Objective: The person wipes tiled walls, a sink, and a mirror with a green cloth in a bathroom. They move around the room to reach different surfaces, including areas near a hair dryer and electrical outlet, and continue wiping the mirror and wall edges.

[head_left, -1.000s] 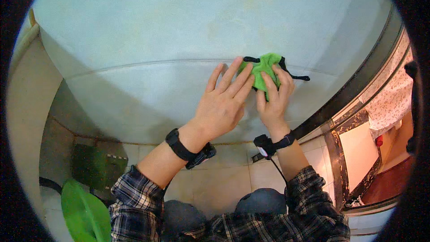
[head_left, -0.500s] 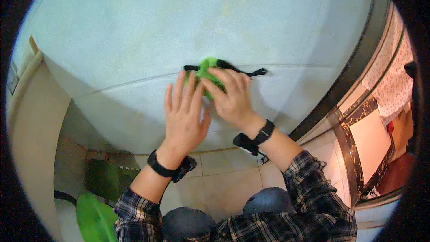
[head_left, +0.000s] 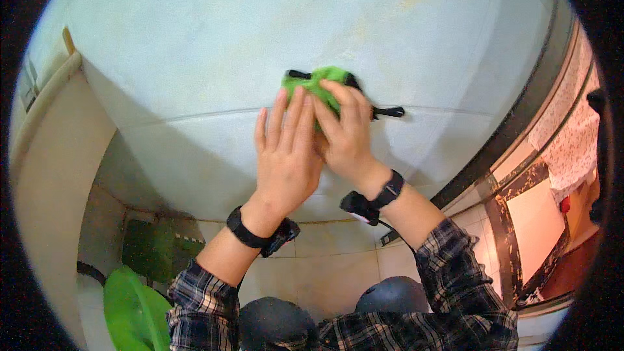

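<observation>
Cloth (head_left: 331, 75) between wall (head_left: 221, 45) and hands (head_left: 289, 166) (doorway (head_left: 509, 240) right).

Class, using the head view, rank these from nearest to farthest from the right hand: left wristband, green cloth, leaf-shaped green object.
1. Green cloth: touching, under the right hand.
2. Left wristband: across to the lower left.
3. Leaf-shaped green object: farthest, near the picture's lower-left edge.

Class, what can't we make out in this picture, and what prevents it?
All in the head view:
Green cloth: partly hidden under the left hand and right hand; the right's grip is unclear.
Green leaf-shaped thing: lower end cut off by the bottom edge.
Dark green thing: details lost in shadow.
</observation>
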A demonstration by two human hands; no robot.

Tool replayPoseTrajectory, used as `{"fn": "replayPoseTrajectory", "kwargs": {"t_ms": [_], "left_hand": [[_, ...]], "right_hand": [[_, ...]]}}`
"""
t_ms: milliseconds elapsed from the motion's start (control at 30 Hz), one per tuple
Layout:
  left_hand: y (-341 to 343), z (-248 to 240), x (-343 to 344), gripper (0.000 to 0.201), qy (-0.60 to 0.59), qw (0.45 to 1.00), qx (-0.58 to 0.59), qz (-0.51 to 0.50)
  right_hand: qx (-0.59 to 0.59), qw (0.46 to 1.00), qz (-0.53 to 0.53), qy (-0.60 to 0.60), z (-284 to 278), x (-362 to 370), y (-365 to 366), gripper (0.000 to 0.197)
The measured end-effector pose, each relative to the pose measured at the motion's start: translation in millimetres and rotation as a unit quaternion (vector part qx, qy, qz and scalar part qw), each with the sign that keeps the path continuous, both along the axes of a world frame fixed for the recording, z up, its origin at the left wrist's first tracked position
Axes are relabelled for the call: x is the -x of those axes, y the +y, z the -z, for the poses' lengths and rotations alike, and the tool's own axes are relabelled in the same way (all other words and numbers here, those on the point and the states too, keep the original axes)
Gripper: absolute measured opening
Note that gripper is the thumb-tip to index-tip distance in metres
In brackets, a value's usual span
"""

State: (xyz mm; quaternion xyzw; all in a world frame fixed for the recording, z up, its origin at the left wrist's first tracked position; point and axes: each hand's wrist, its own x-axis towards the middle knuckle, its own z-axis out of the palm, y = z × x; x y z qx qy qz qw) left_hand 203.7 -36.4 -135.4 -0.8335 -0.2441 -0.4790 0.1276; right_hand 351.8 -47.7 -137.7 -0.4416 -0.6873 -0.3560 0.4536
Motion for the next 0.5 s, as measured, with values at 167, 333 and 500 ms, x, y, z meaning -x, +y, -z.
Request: {"fn": "replayPoseTrajectory", "kwargs": {"t_ms": [167,333,500], "left_hand": [[3.1,1.6,20.3,0.077,0.035,0.999,0.038,-0.014],[-1.4,-0.8,6.8,0.077,0.025,0.998,0.030,0.043],[-3.7,-10.2,-4.4,0.077,0.015,0.998,0.019,0.053]], "right_hand": [[-0.001,0.999,0.021,-0.036,-2.9,11.2,10.4,0.034],[-0.044,0.986,0.145,-0.063,-18.3,-29.9,-17.4,0.047],[-0.076,0.986,0.149,0.004,-35.5,-57.5,-27.9,0.056]]}}
